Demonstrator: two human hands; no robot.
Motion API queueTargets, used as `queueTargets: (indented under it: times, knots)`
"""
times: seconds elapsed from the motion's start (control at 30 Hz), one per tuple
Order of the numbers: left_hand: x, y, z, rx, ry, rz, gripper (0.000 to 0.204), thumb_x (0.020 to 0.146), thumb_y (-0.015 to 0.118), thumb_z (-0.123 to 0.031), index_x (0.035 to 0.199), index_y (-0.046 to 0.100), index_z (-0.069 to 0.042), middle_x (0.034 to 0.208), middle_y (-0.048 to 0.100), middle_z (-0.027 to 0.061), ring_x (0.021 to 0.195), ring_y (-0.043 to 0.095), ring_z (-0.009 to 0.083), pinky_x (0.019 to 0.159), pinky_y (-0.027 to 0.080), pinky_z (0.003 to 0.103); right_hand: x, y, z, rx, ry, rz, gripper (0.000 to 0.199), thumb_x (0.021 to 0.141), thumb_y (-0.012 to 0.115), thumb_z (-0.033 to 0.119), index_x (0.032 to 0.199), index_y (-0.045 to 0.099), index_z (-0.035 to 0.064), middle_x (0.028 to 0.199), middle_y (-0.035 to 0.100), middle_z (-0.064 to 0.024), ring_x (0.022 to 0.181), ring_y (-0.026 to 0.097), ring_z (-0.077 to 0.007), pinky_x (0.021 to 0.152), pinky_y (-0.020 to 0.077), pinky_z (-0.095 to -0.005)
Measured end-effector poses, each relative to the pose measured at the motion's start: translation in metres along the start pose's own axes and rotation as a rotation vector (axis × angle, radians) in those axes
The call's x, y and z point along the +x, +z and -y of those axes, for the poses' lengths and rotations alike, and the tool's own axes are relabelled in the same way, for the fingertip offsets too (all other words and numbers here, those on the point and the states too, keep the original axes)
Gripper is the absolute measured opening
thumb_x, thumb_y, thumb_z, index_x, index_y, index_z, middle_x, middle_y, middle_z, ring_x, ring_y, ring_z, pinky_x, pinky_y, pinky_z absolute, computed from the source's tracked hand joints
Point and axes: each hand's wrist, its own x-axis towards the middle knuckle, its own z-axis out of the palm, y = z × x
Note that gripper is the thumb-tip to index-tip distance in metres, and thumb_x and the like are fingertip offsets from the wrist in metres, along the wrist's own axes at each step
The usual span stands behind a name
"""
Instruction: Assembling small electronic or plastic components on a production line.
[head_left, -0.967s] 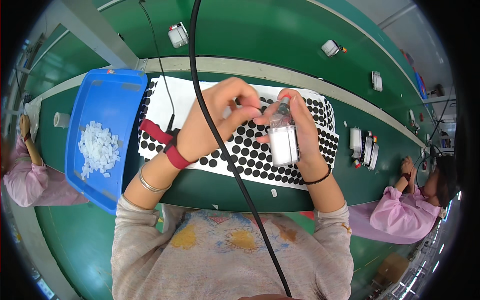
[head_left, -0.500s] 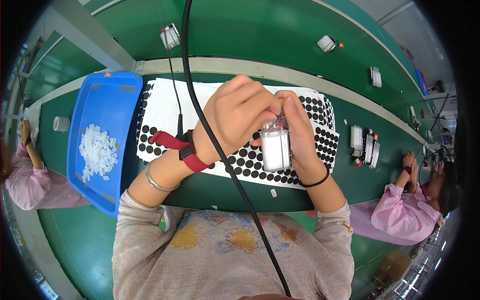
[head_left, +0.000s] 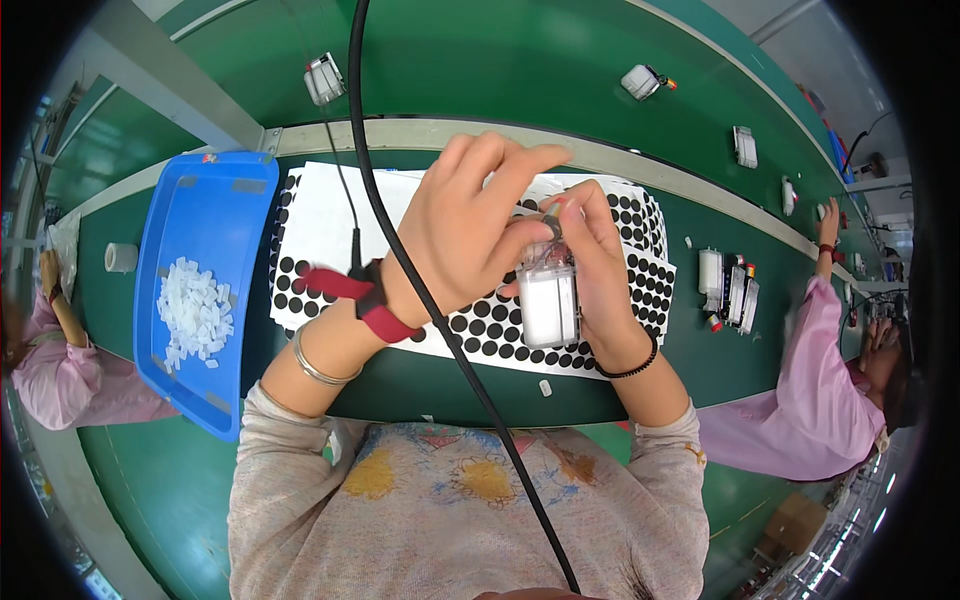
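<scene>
My right hand (head_left: 600, 260) grips a white boxy device (head_left: 548, 305) with a clear upper end, its lower end pointing toward me. Wires show at the clear end. My left hand (head_left: 465, 220) is over the device's top, fingers spread and raised, with the thumb reaching to a small dark round piece (head_left: 552, 228) there. The right thumb and fingertips meet around that same end, partly hiding it. Beneath both hands lie white sheets (head_left: 320, 215) with rows of black round stickers.
A blue tray (head_left: 255, 300) with small white pieces (head_left: 195, 310) stands at left, beside a white tape roll (head_left: 121, 257). Similar devices (head_left: 728, 288) lie at right, others (head_left: 641, 82) beyond the rail. A black cable (head_left: 440, 325) crosses the view. Pink-sleeved co-workers (head_left: 815, 390) sit either side.
My left fingers have lifted and spread from the device's top, exposing the dark round piece. The right hand still grips the device. The right-hand co-worker's arm has stretched out toward the far side.
</scene>
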Motion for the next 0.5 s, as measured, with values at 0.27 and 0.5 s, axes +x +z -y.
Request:
queueTargets:
  times: [0.27,0.5]
  knots:
    - [0.005,-0.012,0.01,-0.103,0.261,0.16,0.029,0.071,0.059,-0.006,0.1,0.057,-0.005,0.108,0.049,0.0099,0.104,0.043,0.027,0.082,0.041,0.036,-0.006,0.002,0.009,-0.054,0.015,0.229,0.033,0.091,0.046,0.025,0.115,0.034,0.0051,0.095,0.055,-0.0149,0.076,0.062,-0.0209,0.062,0.0554,-0.0321]
    - [0.001,-0.02,0.006,-0.11,0.232,-0.051,0.029,0.064,0.068,-0.02,0.088,0.059,-0.007,0.081,0.056,0.0056,0.076,0.052,0.026,0.068,0.044,0.034,-0.014,0.003,0.025,-0.174,0.206,0.268,0.052,0.081,0.053,0.0,0.127,0.028,0.0023,0.112,0.046,-0.0118,0.091,0.058,-0.0193,0.078,0.0489,-0.0284]
